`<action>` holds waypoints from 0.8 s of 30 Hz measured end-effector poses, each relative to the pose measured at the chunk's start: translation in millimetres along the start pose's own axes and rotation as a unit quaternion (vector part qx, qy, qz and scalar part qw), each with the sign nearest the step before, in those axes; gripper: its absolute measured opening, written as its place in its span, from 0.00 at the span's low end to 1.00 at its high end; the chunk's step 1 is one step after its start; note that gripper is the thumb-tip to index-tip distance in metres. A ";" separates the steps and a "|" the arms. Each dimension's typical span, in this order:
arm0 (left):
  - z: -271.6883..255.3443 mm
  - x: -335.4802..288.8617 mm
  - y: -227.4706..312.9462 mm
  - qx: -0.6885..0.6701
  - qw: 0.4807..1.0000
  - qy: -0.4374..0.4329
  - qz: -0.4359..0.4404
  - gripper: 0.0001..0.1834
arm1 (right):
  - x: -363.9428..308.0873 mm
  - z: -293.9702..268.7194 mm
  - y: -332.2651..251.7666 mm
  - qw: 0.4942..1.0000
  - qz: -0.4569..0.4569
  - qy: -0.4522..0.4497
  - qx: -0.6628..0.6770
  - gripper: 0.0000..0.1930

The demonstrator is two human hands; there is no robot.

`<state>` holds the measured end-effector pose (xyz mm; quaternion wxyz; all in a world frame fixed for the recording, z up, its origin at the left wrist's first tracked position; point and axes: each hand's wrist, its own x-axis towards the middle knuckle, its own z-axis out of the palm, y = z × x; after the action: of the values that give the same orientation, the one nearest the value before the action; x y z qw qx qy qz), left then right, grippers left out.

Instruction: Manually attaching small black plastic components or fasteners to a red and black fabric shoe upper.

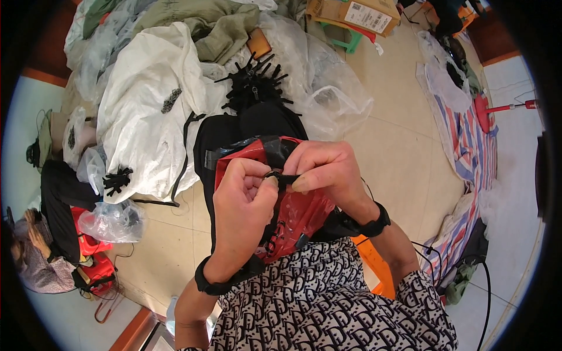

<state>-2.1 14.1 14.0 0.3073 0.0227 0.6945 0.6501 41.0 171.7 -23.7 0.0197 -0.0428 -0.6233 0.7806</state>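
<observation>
L hand point(244, 196) & R hand point(331, 172): fingertips pinching opp. ends of a short blk strip point(287, 179); L grip partly hidden. Strip lies directly btwn them, long axis approx. L-R, neither hand clearly nearer. Red plastic bag point(301, 213) beneath, over lap; blk strip bundle point(256, 88) far, slightly L.

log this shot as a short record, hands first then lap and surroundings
left hand: fingertips pinching a small black piece
right hand: thumb and fingers gripping the same piece
lap: red plastic below the hands
by the knees: bunch of black strips with zip pulls
left of the legs: white sheeting spread over the floor
far left: another person's hand
right side: striped sheet by the wall
top: cardboard box
</observation>
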 end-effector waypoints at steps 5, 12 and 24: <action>0.7 2.9 -2.5 -0.016 1.000 0.003 -0.001 0.03 | 2.8 -0.1 0.9 1.000 0.020 -0.003 0.021 0.04; 3.0 8.8 -5.0 -0.001 1.000 0.005 -0.002 0.03 | 7.2 -5.4 11.2 0.998 0.030 -0.012 0.054 0.03; -0.4 7.8 -9.3 -0.007 1.000 -0.014 0.002 0.07 | 7.6 -6.1 7.6 0.994 0.069 0.001 0.086 0.03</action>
<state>-5.1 15.6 2.4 0.3160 0.0311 0.6853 0.6554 34.1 176.5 -32.8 -0.0298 -0.0842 -0.5498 0.8305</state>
